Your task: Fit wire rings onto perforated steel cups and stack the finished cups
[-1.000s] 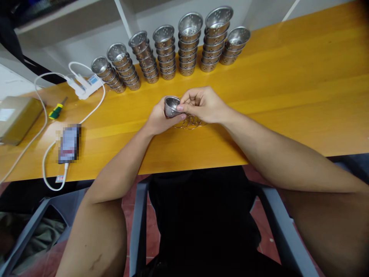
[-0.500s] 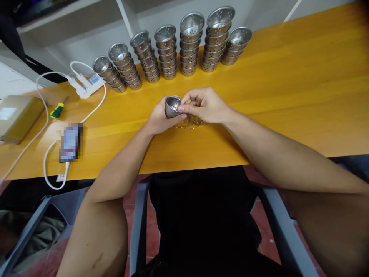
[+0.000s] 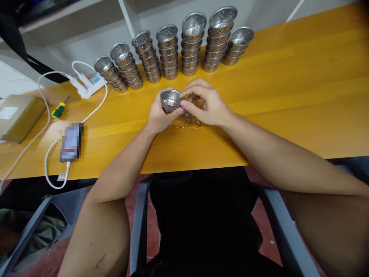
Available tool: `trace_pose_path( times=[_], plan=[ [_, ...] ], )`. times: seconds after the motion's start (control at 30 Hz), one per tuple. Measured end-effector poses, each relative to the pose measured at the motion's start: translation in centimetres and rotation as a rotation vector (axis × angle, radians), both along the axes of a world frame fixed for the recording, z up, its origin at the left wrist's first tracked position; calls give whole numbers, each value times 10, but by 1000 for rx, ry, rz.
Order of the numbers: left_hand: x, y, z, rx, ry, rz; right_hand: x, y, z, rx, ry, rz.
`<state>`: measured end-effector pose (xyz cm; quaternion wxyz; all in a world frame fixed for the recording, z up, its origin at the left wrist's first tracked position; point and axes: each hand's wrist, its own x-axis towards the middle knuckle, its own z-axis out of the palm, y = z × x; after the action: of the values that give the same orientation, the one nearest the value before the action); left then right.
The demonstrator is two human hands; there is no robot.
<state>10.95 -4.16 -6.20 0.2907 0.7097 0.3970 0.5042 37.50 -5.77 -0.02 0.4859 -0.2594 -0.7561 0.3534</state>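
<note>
A small perforated stainless-steel cup (image 3: 170, 100) sits above the middle of the orange wooden tabletop (image 3: 288, 88), its open mouth turned up so the holed bottom shows. The left hand (image 3: 160, 114) wraps around the cup from the near left side, fingers curled against its wall. The right hand (image 3: 206, 104) comes in from the cup's right, thumb and forefinger pinched together at the cup's rim; whether they nip a thin wire ring there is too small to tell. Just below and to the right of the cup, partly under the right hand, lies a loose heap of thin metal wire rings (image 3: 187, 121) on the tabletop.

Behind the cup, along the far edge of the tabletop, stand seven stacks of the same perforated steel cups (image 3: 190, 46), side by side and touching or nearly so, the leftmost stacks leaning. Left of those stacks lies a white power strip (image 3: 86, 82) with white cables looping toward the near edge. Farther left of the cup are a yellow-and-green-handled screwdriver (image 3: 59, 109), a blurred phone (image 3: 71, 141) with a cable plugged in, and a flat brown cardboard box (image 3: 17, 117) at the left edge.
</note>
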Motion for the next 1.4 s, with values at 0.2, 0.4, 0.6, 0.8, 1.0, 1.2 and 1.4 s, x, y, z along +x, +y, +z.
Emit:
trace_pose_path(
  times=[0.2, 0.4, 0.6, 0.8, 1.0, 1.2, 1.4],
  plan=[
    [-2, -1, 3, 0, 18, 17, 1, 6, -4, 91, -100, 20],
    [-6, 0, -2, 49, 46, -19, 4, 10, -4, 126, -93, 62],
    [-8, 1, -6, 100, 68, -20, 0, 10, -8, 153, -136, 79],
    [-5, -4, 8, 118, 85, -18, -10, 7, -14, 124, -174, 42],
    [-1, -1, 7, 122, 65, 2, -9, 9, -18, 127, -94, 56],
    [0, 2, -4, 111, 83, -124, -4, 22, -25, 188, -149, -35],
    [-6, 6, -11, 35, 67, -58, 45, 50, 14, 70, -328, -509]
  ],
)
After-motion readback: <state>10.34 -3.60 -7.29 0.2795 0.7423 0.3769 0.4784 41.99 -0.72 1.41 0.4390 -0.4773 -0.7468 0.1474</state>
